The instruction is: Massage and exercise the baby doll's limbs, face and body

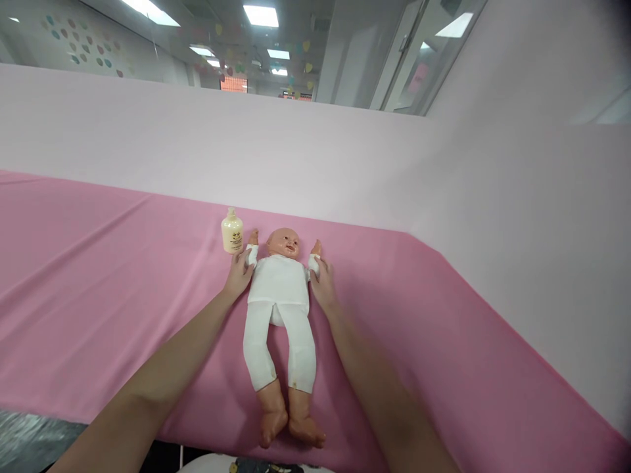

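A baby doll [279, 282] in white clothing lies on its back on the pink cover [187, 236], head toward the wall and bare feet toward me. Its two arms are bent up beside the head. My left hand [239, 272] is closed around the doll's arm on the left. Around the arm on the right, my right hand [323, 281] is closed in the same way. Just beyond my left hand stands a cream-coloured bottle [232, 231] with a narrow top and dark print. The undersides of the doll's arms are partly hidden by my fingers.
A white wall [296, 164] rises along the far side of the pink surface and continues at the right. Above it, a window [276, 52] shows ceiling lights and a door. Grey flooring [34, 433] shows at the lower left.
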Action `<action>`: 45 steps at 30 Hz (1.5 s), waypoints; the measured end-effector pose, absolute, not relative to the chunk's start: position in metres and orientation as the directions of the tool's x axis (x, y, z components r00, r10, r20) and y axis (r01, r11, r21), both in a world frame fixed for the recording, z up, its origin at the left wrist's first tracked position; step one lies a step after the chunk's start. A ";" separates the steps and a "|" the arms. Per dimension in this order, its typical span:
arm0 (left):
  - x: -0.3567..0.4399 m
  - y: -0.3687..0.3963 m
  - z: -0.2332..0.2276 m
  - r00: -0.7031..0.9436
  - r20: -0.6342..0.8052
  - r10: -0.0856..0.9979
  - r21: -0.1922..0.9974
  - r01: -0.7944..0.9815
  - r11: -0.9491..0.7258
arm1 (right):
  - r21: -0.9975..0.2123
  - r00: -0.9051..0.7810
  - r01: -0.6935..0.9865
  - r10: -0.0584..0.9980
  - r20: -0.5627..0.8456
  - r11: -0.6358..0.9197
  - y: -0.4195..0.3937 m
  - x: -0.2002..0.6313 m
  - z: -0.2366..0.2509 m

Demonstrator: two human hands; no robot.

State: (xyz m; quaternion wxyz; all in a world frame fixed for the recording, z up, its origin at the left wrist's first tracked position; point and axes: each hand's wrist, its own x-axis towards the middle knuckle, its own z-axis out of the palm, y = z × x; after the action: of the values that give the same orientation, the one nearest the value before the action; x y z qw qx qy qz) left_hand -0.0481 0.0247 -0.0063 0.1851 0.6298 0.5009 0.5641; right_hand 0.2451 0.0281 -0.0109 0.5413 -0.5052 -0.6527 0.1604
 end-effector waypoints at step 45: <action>-0.055 0.020 -0.001 -0.137 0.236 0.962 0.969 0.108 -0.222 | -0.938 0.169 -0.233 0.961 0.219 0.255 0.054 0.259 -0.032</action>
State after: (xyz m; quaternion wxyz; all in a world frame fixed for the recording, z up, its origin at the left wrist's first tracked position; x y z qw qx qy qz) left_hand -0.0546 0.0202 -0.0007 0.3766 0.5382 0.4970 0.5670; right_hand 0.2587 0.0542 -0.0324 0.6503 -0.4023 -0.4523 0.4590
